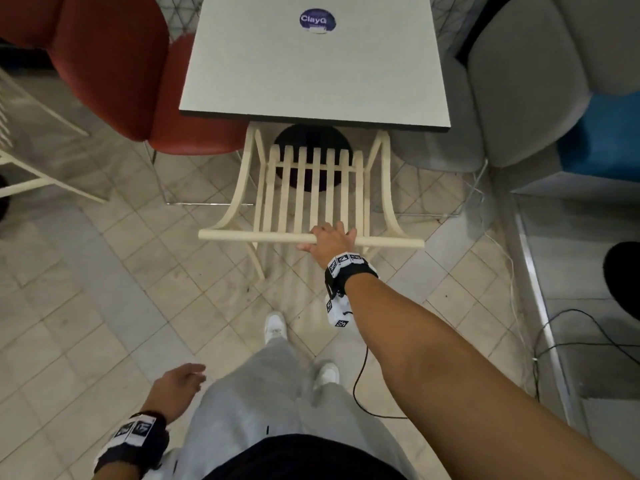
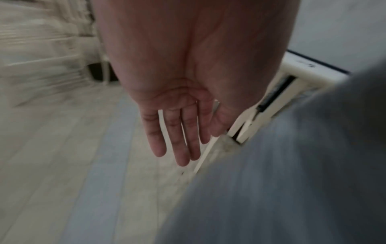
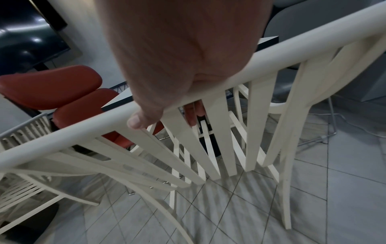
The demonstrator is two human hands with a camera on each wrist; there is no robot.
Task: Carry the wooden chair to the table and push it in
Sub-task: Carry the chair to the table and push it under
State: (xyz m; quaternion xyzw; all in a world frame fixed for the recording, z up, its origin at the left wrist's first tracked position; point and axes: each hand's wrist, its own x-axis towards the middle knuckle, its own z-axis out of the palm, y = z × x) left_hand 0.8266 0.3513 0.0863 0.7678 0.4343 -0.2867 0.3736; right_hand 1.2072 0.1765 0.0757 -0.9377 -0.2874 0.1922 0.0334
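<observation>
The cream wooden chair (image 1: 311, 188) with a slatted back stands at the near edge of the white square table (image 1: 311, 71), its seat hidden under the tabletop. My right hand (image 1: 329, 239) grips the chair's top rail (image 1: 249, 236) right of its middle. In the right wrist view the thumb (image 3: 137, 122) lies on the rail (image 3: 271, 49) and the fingers curl behind it. My left hand (image 1: 176, 382) hangs beside my left thigh, holding nothing, its fingers (image 2: 177, 140) straight and relaxed.
A red padded chair (image 1: 114, 64) stands left of the table, a grey one (image 1: 519, 84) on the right with a blue seat (image 1: 602, 133) beyond. Another cream slatted chair (image 1: 20, 157) is at far left. Cables (image 1: 571, 341) run over the tiled floor at right.
</observation>
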